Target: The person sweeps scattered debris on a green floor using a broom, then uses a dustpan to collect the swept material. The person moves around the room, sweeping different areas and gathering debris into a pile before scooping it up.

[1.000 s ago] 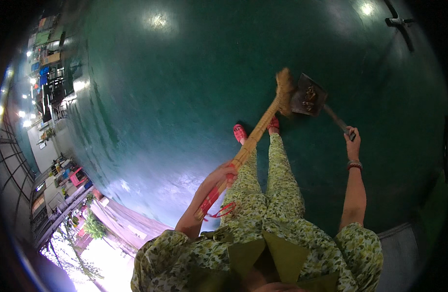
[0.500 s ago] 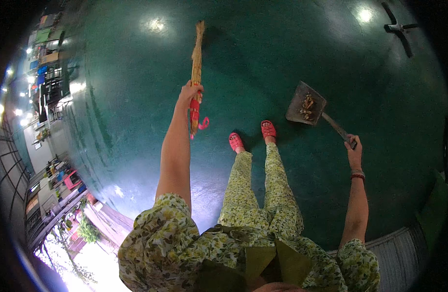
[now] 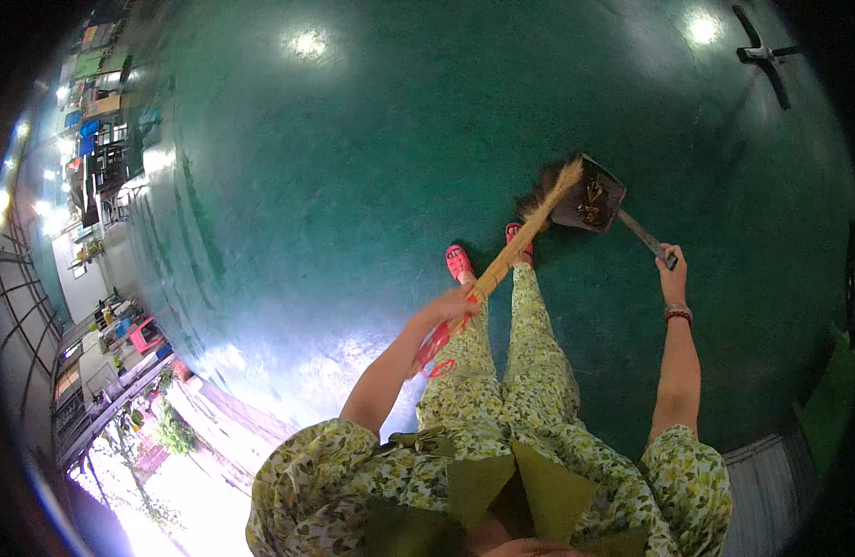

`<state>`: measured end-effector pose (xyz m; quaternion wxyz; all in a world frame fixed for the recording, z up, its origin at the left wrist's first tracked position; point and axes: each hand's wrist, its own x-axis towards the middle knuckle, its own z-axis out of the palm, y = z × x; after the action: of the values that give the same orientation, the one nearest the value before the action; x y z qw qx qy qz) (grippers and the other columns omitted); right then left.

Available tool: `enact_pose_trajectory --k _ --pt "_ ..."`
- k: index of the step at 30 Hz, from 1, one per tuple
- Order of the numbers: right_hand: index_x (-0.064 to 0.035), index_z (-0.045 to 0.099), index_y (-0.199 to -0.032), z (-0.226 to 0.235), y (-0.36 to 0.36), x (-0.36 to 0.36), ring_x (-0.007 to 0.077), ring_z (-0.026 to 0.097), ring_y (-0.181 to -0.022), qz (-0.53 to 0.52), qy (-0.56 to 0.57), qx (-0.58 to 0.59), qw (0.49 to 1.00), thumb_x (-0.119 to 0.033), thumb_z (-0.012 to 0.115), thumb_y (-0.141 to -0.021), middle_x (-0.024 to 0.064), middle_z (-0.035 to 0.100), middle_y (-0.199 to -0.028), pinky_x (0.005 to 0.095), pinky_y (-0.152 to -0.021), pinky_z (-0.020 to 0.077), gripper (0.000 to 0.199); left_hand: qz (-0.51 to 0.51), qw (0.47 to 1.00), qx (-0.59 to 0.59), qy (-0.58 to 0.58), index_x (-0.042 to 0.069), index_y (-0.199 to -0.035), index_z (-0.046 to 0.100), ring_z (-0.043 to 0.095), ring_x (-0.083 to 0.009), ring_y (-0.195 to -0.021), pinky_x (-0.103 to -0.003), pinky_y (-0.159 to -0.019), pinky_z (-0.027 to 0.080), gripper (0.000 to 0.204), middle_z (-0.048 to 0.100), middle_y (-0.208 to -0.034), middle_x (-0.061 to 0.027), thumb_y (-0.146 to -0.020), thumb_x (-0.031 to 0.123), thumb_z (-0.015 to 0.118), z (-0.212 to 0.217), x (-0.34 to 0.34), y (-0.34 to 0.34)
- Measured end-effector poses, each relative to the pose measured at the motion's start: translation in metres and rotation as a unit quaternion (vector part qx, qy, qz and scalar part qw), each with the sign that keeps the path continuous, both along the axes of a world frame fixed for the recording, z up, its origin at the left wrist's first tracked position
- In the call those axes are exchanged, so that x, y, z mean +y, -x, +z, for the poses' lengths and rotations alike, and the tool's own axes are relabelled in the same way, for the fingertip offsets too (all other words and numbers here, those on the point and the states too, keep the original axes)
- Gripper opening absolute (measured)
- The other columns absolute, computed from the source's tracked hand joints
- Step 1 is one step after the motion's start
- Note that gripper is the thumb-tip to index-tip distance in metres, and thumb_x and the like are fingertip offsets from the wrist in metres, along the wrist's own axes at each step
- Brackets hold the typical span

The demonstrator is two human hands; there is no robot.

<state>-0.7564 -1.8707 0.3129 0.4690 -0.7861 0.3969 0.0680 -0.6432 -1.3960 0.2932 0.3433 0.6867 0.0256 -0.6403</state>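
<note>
My left hand (image 3: 453, 304) is closed round the red-bound grip of a straw hand broom (image 3: 511, 251), slightly smeared by motion. The broom slants up to the right, and its bristle tip meets the left edge of a dustpan (image 3: 608, 215). Several yellowish-brown dry scraps (image 3: 593, 193) lie in the pan, perhaps leaves. My right hand (image 3: 672, 271) grips the end of the dustpan's long handle. The pan is just beyond my feet to the right. Dark shadow shows beside the broom tip; whether debris lies there I cannot tell.
Green, glossy floor (image 3: 353, 167) spreads all round my pink sandals (image 3: 459, 261). A dark crossed stand base (image 3: 762, 54) is at the far right. Along the left are furniture, a pink stool (image 3: 145, 335) and a bright doorway (image 3: 186, 483). A ribbed grey panel (image 3: 771, 492) stands near right.
The broom has swung from upright on the left to a slant toward the right, its tip now at the dustpan. My left hand came nearer my body; the right stayed almost in place.
</note>
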Motion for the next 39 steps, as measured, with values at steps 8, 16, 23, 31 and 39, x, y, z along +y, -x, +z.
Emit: enact_pose_trajectory --k 8,16,23,31,39 --pt "-0.005 0.038 -0.082 -0.008 0.008 -0.004 0.0191 0.047 -0.09 0.006 0.005 0.005 1.0 0.006 0.052 -0.077 0.006 0.052 -0.097 0.0307 -0.084 0.0338 0.019 0.199 0.978 0.057 -0.036 0.012 -0.134 0.029 0.051 -0.0121 -0.055 -0.025 -0.049 0.043 0.075 0.052 -0.071 -0.0032 -0.065 0.009 0.058 0.106 0.017 0.056" --pt "-0.0016 0.051 -0.107 -0.052 0.031 -0.02 0.0153 0.049 -0.095 0.02 -0.083 -0.077 0.993 -0.003 0.056 -0.08 0.0055 0.052 -0.104 0.0254 -0.082 0.0394 0.028 0.149 0.988 0.049 -0.008 0.0 -0.122 0.033 0.058 -0.0191 -0.056 -0.032 -0.046 0.045 0.067 0.058 -0.074 -0.0124 -0.063 0.013 0.062 0.054 -0.04 0.044" --pt "-0.0029 0.048 -0.095 -0.046 0.03 0.004 0.0186 0.047 -0.09 0.035 -0.126 -0.06 0.99 0.002 0.053 -0.077 0.0079 0.05 -0.104 0.032 -0.077 0.0423 0.02 0.209 0.976 0.065 0.003 -0.001 -0.133 0.02 0.057 -0.0193 -0.058 -0.032 -0.052 0.046 0.082 0.059 -0.079 -0.0149 -0.065 0.016 0.061 0.122 0.03 0.106" --pt "-0.0013 0.046 -0.085 -0.062 0.06 0.034 0.0233 0.047 -0.08 -0.017 -0.143 -0.149 0.978 -0.005 0.057 -0.076 0.011 0.05 -0.093 0.0364 -0.069 0.0453 0.015 0.501 0.858 -0.049 -0.099 0.004 -0.102 0.054 0.058 -0.0233 -0.08 -0.038 -0.073 0.045 0.045 0.06 -0.083 -0.0154 -0.061 0.02 0.063 0.159 0.105 0.32" --pt "-0.0029 0.047 -0.087 -0.006 0.192 0.037 0.0244 0.048 -0.073 -0.034 -0.027 -0.16 0.986 -0.01 0.057 -0.075 0.0119 0.051 -0.088 0.0376 -0.067 0.0463 0.017 0.819 0.571 0.028 -0.047 0.005 -0.092 0.051 0.051 -0.0134 -0.048 -0.029 -0.04 0.045 0.029 0.051 -0.063 -0.0052 -0.066 0.011 0.062 0.197 0.101 0.687"
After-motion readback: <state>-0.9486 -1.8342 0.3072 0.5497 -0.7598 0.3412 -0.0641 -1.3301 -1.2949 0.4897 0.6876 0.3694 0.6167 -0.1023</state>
